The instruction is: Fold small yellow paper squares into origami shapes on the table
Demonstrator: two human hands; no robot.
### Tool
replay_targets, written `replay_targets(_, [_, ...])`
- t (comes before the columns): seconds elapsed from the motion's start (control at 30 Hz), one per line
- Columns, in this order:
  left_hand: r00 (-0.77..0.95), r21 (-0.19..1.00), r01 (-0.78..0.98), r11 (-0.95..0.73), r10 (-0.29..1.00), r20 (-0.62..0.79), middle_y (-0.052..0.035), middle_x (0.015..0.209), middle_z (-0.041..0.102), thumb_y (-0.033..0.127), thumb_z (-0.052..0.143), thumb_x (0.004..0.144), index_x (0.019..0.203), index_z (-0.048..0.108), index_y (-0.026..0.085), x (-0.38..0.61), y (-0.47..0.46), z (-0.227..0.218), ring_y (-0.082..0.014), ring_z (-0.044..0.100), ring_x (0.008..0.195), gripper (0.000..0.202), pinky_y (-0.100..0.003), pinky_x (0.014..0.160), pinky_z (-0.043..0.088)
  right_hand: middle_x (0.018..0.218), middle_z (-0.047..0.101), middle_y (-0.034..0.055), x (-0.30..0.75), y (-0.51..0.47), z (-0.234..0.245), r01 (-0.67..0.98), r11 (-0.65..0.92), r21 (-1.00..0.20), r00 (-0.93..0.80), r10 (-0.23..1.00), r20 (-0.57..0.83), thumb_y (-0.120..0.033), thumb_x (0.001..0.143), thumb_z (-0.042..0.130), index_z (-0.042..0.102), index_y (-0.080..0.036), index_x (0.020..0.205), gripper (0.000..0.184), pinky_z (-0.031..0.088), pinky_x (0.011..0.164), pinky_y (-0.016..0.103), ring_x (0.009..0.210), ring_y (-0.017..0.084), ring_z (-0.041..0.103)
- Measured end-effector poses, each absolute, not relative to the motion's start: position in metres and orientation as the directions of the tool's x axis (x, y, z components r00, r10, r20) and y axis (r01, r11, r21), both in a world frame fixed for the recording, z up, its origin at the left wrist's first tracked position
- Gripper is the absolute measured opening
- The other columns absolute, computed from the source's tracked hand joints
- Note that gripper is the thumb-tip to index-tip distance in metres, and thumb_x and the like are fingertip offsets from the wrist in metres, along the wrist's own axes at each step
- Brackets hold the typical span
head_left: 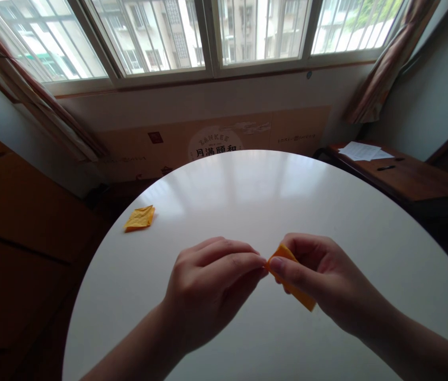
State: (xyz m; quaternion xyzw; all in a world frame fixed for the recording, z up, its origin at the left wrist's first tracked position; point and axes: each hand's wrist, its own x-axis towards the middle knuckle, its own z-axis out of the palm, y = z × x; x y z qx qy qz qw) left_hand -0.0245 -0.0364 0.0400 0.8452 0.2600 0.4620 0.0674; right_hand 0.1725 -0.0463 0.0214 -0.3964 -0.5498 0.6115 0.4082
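Note:
A folded piece of orange-yellow paper (301, 295) is held above the white table, between my two hands. My right hand (319, 264) grips it, thumb on top and fingers curled underneath. From the other side my left hand (216, 286) pinches at the paper's left corner, its fingertips pressed together there; the pinched bit is mostly hidden. Off to the left on the table lies a second folded piece of yellow paper (139, 218), creased and slightly raised, apart from both hands.
The round white table (247, 196) spreads beneath my hands. A wooden side table (410, 177) with white paper sheets (364, 151) and a dark pen (386, 168) stands at the right. Behind, a printed cardboard panel (295, 127) leans below barred windows, with curtains (394, 69) at the sides.

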Motion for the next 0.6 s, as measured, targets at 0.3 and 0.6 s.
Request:
replay_targets(0.3, [0.433, 0.351, 0.390, -0.851, 0.506, 0.746, -0.0035, 0.083, 0.074, 0.006, 0.074, 0.080, 0.089, 0.073, 0.015, -0.0241, -0.0366, 0.0402, -0.0120, 0.067, 0.068, 0.013, -0.023, 0.065, 0.056, 0.058, 0.045, -0.0051, 0.1712, -0.0463, 0.0242, -0.062, -0.066, -0.996, -0.341, 0.939, -0.041, -0.035, 0.084, 0.073, 0.050, -0.018, 0.065, 0.034, 0.030, 0.045, 0.020, 0.051, 0.008, 0.038])
replay_targets(0.6, [0.357, 0.380, 0.446, -0.810, 0.551, 0.754, -0.0035, 0.083, 0.075, 0.008, 0.072, 0.081, 0.086, 0.073, 0.018, -0.0227, -0.0387, 0.0407, -0.0137, 0.071, 0.071, 0.012, -0.022, 0.067, 0.060, 0.060, 0.048, -0.0030, 0.1741, -0.0473, 0.0236, -0.034, -0.066, -0.997, -0.297, 0.953, -0.053, -0.050, 0.083, 0.071, 0.055, -0.017, 0.068, 0.039, 0.032, 0.043, 0.021, 0.050, 0.008, 0.039])
